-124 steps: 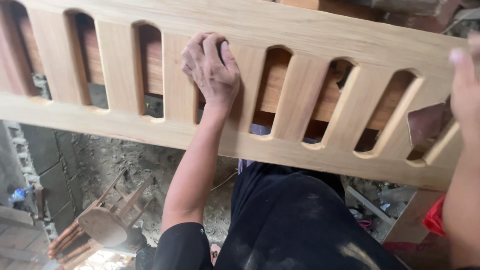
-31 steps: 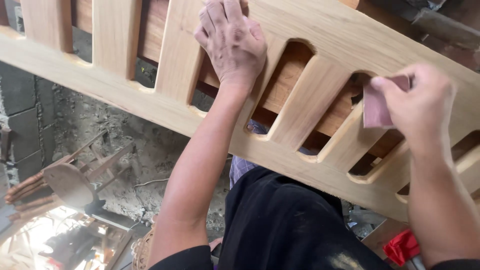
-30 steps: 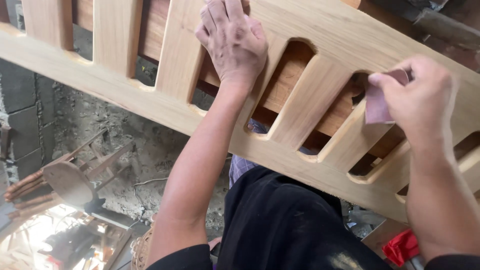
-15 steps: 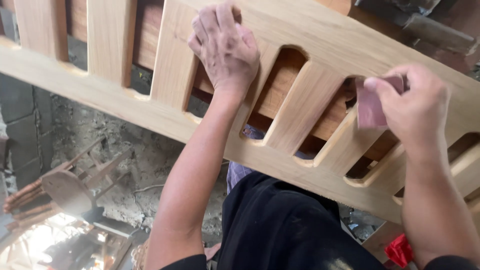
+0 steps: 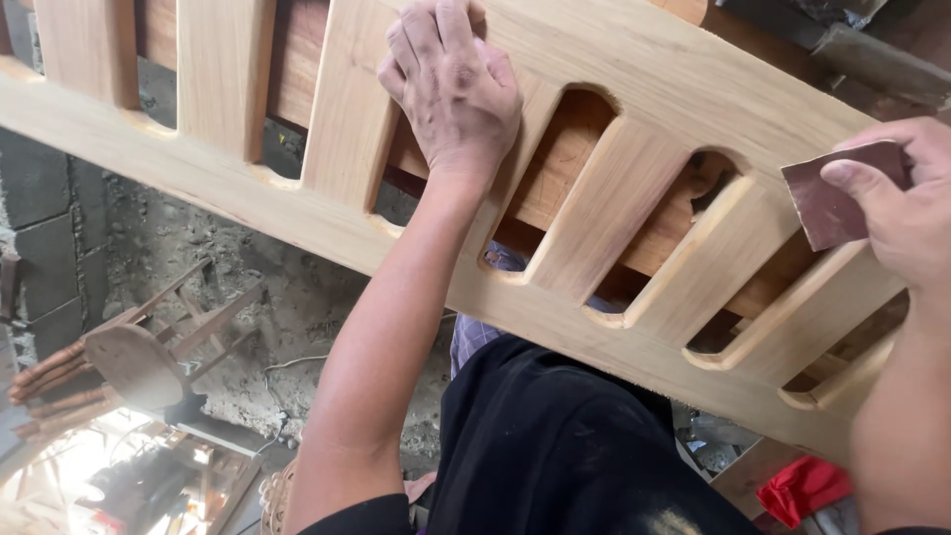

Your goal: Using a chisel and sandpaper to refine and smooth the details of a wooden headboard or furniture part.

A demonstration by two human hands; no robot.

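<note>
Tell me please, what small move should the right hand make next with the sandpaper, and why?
Probably lower the sandpaper onto the slat just beneath it and rub along its edge. The right hand pinches the sheet right beside that slat of the wooden panel, and the left hand presses flat on the panel, steadying it.

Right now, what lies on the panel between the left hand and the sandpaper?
In the head view, between the left hand and the sandpaper: two slanted wooden slats and rounded slot openings. Nothing loose rests there.
</note>
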